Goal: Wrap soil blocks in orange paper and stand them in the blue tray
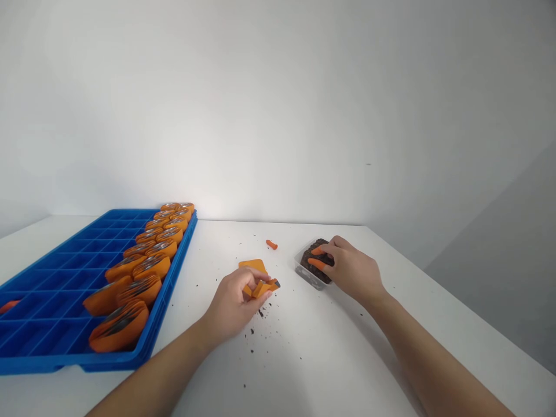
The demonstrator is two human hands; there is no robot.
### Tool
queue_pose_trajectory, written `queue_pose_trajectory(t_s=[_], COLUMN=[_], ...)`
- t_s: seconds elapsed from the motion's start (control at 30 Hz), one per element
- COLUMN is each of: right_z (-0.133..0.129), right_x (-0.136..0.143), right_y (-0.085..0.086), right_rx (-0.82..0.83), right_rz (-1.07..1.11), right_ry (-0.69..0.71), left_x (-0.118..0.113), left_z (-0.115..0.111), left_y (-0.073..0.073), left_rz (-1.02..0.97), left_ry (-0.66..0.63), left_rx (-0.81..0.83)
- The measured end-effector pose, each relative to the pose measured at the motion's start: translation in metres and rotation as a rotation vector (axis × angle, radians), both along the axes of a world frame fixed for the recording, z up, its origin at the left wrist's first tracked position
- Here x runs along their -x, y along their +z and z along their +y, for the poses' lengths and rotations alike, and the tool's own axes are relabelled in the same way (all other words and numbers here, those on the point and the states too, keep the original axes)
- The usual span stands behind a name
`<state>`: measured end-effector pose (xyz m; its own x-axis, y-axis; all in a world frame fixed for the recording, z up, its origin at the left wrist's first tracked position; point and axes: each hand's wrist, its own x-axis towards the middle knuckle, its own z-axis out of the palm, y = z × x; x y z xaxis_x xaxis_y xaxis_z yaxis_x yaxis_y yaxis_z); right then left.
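Note:
My left hand is closed on a small folded orange wrapper, its fingers pinching the folds; a dark grey bit shows at the wrapper's right end. Just behind that hand lies a flat orange piece with rounded corners, partly covered by the fingers. On the right, my right hand reaches over a clear plastic box. Orange covers sit on two of its fingertips. Those tips are apart and touch the dark brown, ridged pieces inside; the palm hides part of the box.
A blue compartment tray stands at left, its right columns filled with several orange bundles. One orange-red thing lies in a left compartment. An orange finger cover and dark crumbs lie on the white table. A wall rises behind.

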<state>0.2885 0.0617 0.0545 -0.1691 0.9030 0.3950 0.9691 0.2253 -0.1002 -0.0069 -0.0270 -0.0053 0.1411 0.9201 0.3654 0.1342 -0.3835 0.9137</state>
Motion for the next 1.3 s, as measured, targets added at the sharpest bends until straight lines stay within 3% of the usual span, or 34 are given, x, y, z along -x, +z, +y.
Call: queue_pose_trajectory(t_s=[0.3, 0.47, 0.6, 0.7, 0.97, 1.3], right_z=[-0.005, -0.020, -0.040, -0.050, -0.054, -0.055], right_x=[0.002, 0.017, 0.036, 0.045, 0.047, 0.053], right_y=[0.012, 0.019, 0.025, 0.026, 0.020, 0.012], right_rx=[0.030, 0.036, 0.217, 0.318, 0.485, 0.472], right_rz=[0.167, 0.460, 0.740, 0.802, 0.897, 1.018], right_ry=[0.053, 0.264, 0.507, 0.601, 0.687, 0.729], left_x=[-0.001, -0.002, -0.002, -0.002, -0.003, -0.003], left_z=[-0.003, -0.004, -0.003, -0.002, -0.001, -0.003], left_y=[0.001, 0.004, 0.001, -0.001, -0.006, -0.001], left_rz=[0.003, 0.021, -0.008, -0.035, -0.051, -0.038], left_ry=[-0.016, -0.015, -0.025, -0.034, -0.026, -0.026], left_rx=[0.076, 0.110, 0.106, 0.110, 0.128, 0.156])
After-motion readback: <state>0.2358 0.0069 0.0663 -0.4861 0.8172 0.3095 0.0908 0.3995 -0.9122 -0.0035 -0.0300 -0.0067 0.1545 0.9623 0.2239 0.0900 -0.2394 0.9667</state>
